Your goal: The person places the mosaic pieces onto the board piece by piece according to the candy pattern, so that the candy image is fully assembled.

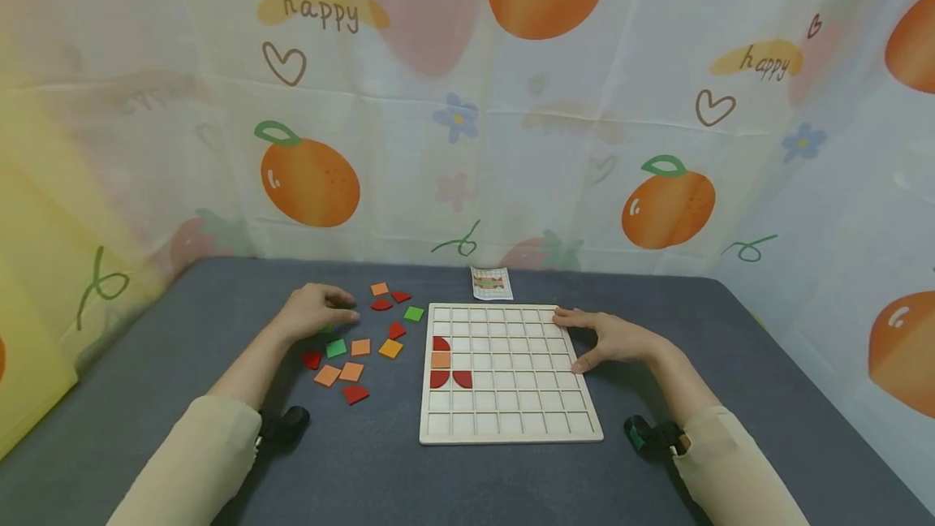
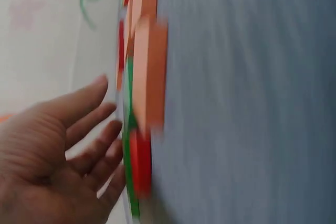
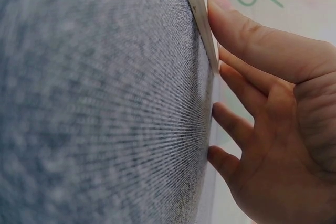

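My left hand [image 1: 316,315] is over the left side of the scattered tiles, its fingers loosely bent and nothing between them. A green tile [image 1: 336,348] lies just below it, and another green piece is partly hidden under the hand. In the left wrist view, the fingertips reach close to a green piece [image 2: 129,182] and a red piece [image 2: 140,163]. My right hand [image 1: 613,338] rests on the right edge of the white grid board [image 1: 511,426], thumb and fingers spread. Three red quarter-round tiles and an orange square [image 1: 441,360] sit in the board's left cells.
Several orange, red, green and yellow tiles [image 1: 390,348] lie between my left hand and the board. Behind the board is a small printed picture card [image 1: 492,284]. A patterned cloth [image 1: 467,144] hangs behind the dark table [image 1: 365,477].
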Demonstrator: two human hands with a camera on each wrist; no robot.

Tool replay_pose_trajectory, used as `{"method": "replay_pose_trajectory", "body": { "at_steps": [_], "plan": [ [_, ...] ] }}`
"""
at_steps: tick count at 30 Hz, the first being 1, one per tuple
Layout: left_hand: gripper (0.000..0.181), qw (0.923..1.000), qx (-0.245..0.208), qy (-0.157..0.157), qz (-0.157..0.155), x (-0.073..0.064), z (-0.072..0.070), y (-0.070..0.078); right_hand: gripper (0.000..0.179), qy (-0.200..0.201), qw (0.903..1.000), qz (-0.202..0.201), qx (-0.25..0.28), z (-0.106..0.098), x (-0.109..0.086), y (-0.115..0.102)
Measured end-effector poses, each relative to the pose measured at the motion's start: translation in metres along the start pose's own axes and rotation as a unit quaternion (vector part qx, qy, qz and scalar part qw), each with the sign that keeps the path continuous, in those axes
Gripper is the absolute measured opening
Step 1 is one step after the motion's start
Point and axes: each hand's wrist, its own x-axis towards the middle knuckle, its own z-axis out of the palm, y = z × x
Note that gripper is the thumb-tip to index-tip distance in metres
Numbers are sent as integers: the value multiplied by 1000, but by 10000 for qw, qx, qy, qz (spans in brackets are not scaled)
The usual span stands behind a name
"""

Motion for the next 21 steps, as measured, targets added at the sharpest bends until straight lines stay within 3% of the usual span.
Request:
{"method": "replay_pose_trajectory", "body": {
  "at_steps": [5, 11, 15, 21],
  "plan": [
    [47, 9961, -43, 486, -742, 10, 19, 29, 94, 6, 10000, 5, 13, 0, 0, 2],
    [46, 9805, 236, 1110, -1606, 13, 32, 54, 94, 13, 10000, -42, 15, 0, -1, 3],
    [41, 9737, 424, 1288, -1834, 14, 38, 59, 94, 24, 10000, -63, -11, 0, 0, 3],
    [30, 9722, 395, 1344, -1876, 14, 41, 58, 93, 32, 10000, -45, -53, 0, 0, 4]
  ]
}}
